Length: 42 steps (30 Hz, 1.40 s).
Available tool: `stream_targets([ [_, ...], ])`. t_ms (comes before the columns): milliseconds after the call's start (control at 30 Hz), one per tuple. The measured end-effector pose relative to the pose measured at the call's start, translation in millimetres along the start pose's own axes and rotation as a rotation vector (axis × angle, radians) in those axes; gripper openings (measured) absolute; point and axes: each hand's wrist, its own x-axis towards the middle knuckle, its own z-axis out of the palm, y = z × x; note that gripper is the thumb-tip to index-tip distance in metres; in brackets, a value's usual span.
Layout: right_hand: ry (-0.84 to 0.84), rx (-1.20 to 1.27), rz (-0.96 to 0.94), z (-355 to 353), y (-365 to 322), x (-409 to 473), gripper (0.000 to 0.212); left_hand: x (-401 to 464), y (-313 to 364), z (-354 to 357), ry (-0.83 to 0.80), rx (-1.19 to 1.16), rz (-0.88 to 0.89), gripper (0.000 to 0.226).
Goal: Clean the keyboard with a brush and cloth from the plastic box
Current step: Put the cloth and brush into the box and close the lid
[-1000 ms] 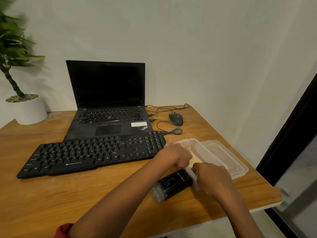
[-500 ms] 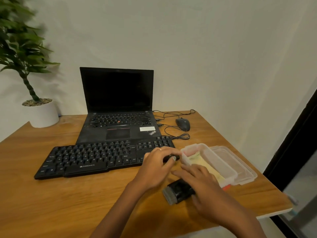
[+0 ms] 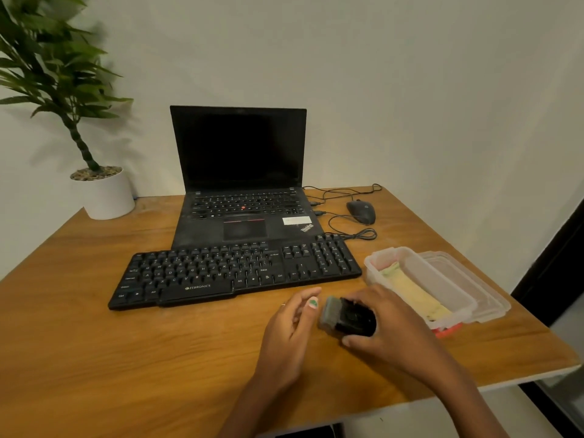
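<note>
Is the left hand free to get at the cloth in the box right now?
Probably not directly. The left hand is open and empty, but the right hand, holding the brush, sits between it and the box where the cloth lies uncovered.

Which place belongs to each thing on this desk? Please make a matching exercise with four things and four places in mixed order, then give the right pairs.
Things:
1. brush
2. cloth
3. mouse
4. potted plant

Places:
A. at the back left corner of the desk
B. in the right hand, in front of the keyboard
C. to the right of the laptop
D. inside the plastic box

Pairs: 1-B, 2-D, 3-C, 4-A
</note>
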Motion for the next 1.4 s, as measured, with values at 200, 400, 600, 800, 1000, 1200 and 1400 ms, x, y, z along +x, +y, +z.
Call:
stream_targets([
  [200,0.409,0.612,0.115,34,-24,11,0.050,0,-1,1,-0.063,-0.169,-0.049,0.058],
  [400,0.397,0.769,0.116,68,-32,23,0.058,3,-5,-2,0.033,-0.227,-0.094,0.045],
  [600,0.168,0.927,0.005,65,-24,14,0.069,6,0,-2,0.078,-0.369,-0.156,0.022],
  [800,0.078,1.157,0.090,54,-29,15,0.032,0,0,-3,-0.008,-0.235,-0.072,0.028],
  [1000,0.112,1.144,0.111,53,-30,19,0.030,1,-2,-6,-0.061,-0.209,-0.029,0.040],
  [1200,0.087,1.146,0.065,50,-26,18,0.026,0,-1,-7,-0.076,-0.212,-0.015,0.039],
  [1400,0.069,1.177,0.033,49,-25,15,0.026,1,-1,-7,-0.076,-0.179,-0.018,0.044],
])
